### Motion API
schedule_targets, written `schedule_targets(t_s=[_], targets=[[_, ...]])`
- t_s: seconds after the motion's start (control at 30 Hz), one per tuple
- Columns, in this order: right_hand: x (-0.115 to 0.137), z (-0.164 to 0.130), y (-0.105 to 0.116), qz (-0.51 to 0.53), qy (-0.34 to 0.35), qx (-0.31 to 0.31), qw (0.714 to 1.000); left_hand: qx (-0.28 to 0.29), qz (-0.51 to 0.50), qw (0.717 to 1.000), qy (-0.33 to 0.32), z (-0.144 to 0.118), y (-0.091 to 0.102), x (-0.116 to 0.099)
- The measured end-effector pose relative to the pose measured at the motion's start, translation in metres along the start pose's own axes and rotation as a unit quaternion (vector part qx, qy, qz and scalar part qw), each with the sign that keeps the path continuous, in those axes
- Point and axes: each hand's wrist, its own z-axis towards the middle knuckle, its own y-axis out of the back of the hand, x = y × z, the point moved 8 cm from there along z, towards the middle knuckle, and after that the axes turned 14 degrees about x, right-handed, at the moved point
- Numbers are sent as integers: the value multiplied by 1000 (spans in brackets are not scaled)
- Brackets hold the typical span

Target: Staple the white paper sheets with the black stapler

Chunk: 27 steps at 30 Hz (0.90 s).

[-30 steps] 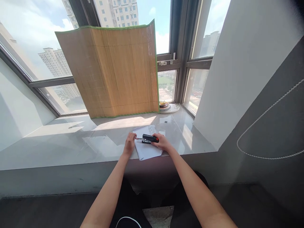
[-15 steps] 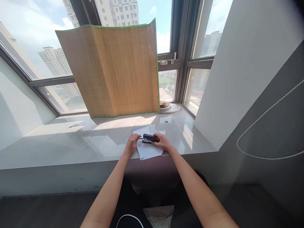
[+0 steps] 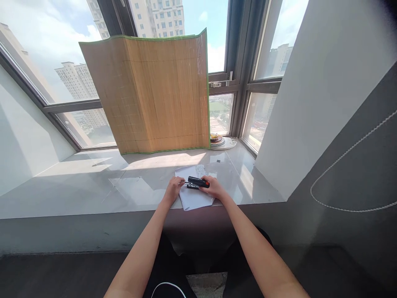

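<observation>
Both hands on a black stapler with a red end [image 3: 197,182] at centre frame.

The right hand [image 3: 213,188] has stayed closed around its rear, on the white paper sheets [image 3: 194,196]; the left hand [image 3: 173,189] has slid in, fingertips now pinching its metal front.

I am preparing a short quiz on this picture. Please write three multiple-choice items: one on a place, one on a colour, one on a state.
1. Where does the stapler lie?
A on the paper sheets
B on the plates
C on the floor

2. What colour edges the bamboo mat?
A red
B green
C blue

3. How does the mat stand?
A rolled up
B flat on the windowsill
C upright against the window

Answers: 1 A, both the right hand and the left hand are at it over white paper; 2 B, its border is green; 3 C, it stands unrolled before the glass.
</observation>
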Motion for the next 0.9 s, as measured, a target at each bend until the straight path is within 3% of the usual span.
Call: schedule_targets(t_s=[0.3,0.43,0.9], targets=[[-4,1,-3,-2,-1,1,1000,22,41,997,63,9,-8,11],[-6,1,-3,-5,-1,0,1000,21,36,998,53,8,-7,9],[-2,-2,2,3,-32,-3,999,5,-87,994,66,-2,-4,22]])
